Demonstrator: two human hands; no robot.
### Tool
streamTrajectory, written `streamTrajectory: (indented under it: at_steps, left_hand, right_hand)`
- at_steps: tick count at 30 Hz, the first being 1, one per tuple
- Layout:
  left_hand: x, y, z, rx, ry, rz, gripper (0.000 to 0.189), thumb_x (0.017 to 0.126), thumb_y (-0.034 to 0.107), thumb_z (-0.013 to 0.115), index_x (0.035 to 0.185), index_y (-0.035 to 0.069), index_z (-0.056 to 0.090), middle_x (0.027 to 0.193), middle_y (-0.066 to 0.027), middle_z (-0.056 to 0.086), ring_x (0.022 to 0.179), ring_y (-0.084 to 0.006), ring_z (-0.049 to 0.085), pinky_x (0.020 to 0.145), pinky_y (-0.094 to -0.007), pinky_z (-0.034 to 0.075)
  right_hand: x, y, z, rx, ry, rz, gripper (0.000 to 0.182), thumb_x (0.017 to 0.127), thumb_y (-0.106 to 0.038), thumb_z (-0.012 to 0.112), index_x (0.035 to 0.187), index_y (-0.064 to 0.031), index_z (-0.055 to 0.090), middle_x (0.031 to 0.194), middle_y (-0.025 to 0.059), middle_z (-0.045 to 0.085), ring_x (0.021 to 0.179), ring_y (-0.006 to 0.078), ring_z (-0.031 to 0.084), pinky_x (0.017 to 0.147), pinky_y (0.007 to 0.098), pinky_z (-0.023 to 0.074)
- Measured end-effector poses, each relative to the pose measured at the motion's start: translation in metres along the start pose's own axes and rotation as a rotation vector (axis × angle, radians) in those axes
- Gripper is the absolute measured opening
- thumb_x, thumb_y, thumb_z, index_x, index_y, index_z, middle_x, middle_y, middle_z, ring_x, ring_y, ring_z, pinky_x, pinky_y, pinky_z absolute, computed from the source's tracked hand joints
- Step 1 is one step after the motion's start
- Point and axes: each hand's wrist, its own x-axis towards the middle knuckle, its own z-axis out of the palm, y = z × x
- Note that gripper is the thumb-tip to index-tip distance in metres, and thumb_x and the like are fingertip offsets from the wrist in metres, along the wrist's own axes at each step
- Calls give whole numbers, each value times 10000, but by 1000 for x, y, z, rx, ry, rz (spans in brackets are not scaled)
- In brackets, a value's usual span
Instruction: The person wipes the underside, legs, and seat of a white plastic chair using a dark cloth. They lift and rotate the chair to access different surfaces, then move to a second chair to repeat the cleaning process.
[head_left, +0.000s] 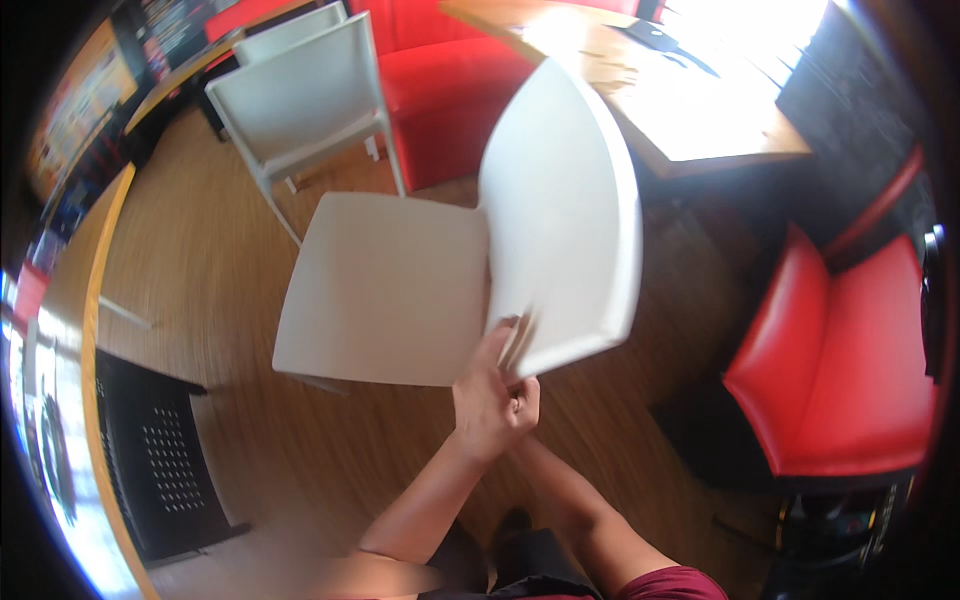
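A white chair (390, 289) stands before me, its seat to the left and its curved backrest (562, 217) to the right. At the near lower corner of the backrest is my left hand (480, 409), thumb up along the edge and its fingers mostly hidden. A blurred brown streak, perhaps a shadow or fingers, shows by the thumb. My right hand (527, 397) is curled just under the same corner, largely covered by the left. What it grips is hidden. My forearms come together at the wrists.
More white chairs (300, 112) stand at the upper left near a red bench (450, 97). A wooden table (720, 135) with a dark object (649, 35) is at upper right. Red seating (855, 375) lies right. A table edge (94, 360) and black perforated chair (165, 457) flank the left.
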Motion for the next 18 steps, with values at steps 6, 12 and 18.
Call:
streamTrajectory:
  at_steps: [6, 12, 18]
  left_hand:
    - [118, 183, 5, 488, -418, -366, 946, 675, 306, 742, 1356, -93, 220, 1256, -270, 465, 994, -376, 597, 825, -399, 506]
    - [122, 173, 19, 766, -600, -381, 508, 721, 107, 635, 1166, -43, 441, 1038, -191, 636, 949, -320, 640, 822, -363, 526]
    - [30, 207, 40, 720, -798, -114, 598, 675, 125, 660, 1156, -117, 402, 981, -243, 604, 854, -321, 660, 739, -363, 556]
  right_hand:
    - [-80, -69, -118, 16, 128, 267, 649, 682, -318, 790, 1170, -23, 480, 980, 127, 637, 883, 240, 617, 805, 334, 484]
    - [-176, -140, -231, -18, 210, 425, 378, 688, -199, 792, 895, 21, 566, 834, 75, 658, 836, 124, 619, 768, 265, 496]
    - [-249, -158, -307, 97, 453, 323, 244, 701, -84, 742, 826, -6, 548, 743, 36, 602, 694, 107, 552, 682, 268, 482]
